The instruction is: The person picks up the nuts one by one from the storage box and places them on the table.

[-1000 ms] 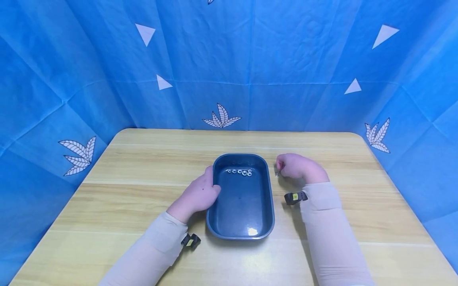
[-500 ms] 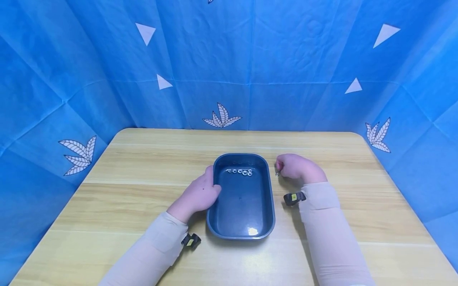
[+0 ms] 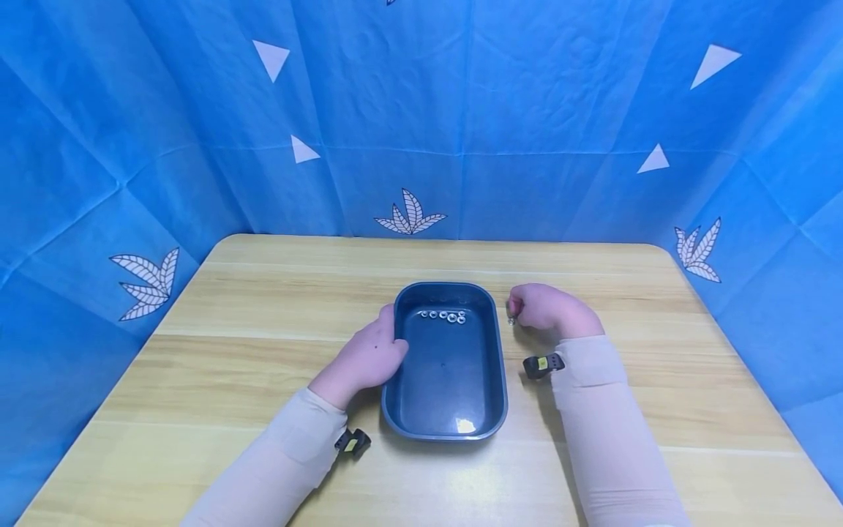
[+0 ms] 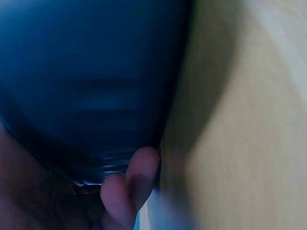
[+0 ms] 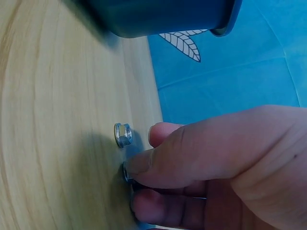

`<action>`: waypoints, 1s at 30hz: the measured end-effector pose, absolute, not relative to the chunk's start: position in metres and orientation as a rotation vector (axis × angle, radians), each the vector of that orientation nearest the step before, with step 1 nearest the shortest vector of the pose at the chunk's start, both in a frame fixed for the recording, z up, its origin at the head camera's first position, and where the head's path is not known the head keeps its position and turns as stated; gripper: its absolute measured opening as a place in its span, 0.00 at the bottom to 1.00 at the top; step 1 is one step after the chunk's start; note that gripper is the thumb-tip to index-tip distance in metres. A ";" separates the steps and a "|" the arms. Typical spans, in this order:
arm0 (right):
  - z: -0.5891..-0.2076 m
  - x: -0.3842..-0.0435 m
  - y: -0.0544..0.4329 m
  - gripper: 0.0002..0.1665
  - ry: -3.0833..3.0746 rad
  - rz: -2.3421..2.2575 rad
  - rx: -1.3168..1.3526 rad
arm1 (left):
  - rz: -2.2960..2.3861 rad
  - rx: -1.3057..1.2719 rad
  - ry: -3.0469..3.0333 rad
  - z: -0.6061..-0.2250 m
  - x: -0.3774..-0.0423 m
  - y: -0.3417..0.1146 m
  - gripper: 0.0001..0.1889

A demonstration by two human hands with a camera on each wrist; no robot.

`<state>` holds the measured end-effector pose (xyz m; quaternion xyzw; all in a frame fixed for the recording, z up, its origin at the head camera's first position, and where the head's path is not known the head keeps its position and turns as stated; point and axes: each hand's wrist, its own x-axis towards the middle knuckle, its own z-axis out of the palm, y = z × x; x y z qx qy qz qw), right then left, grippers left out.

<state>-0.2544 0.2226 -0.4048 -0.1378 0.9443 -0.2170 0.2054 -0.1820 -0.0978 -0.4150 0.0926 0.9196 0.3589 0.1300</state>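
Note:
A dark blue plastic tray (image 3: 443, 380) stands on the wooden table, with several small metal nuts (image 3: 451, 318) lying in its far end. My left hand (image 3: 365, 355) grips the tray's left side, thumb over the rim; the left wrist view shows its fingertips (image 4: 143, 165) against the outer wall. To the right of the tray, my right hand (image 3: 549, 307) is down at the tabletop. Between its thumb and fingers it pinches a metal nut (image 5: 126, 171), mostly covered by the thumb. Beside it on the wood sits another flanged nut (image 5: 123, 135), apart from the fingers.
Light wood table (image 3: 263, 293) extends around the tray. Behind and at both sides hangs a blue cloth (image 3: 527, 110) with white triangles and leaf prints. A small black device (image 3: 543, 365) is worn on the right wrist, another black device (image 3: 352, 443) on the left.
My right hand has edged very slightly toward the tray, while its fingers stay low at the nuts. The left hand and the tray keep their place.

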 end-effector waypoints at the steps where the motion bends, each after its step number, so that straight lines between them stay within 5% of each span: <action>1: -0.405 -0.254 0.223 0.15 2.632 -0.605 -0.379 | 1.040 0.270 2.674 -0.415 -0.182 -0.098 0.36; 19: -0.386 -0.246 0.223 0.09 2.656 -0.658 -0.342 | 1.005 0.262 2.701 -0.415 -0.182 -0.097 0.35; 30: -0.371 -0.242 0.219 0.14 2.725 -0.610 -0.432 | 1.031 0.258 2.682 -0.416 -0.182 -0.097 0.35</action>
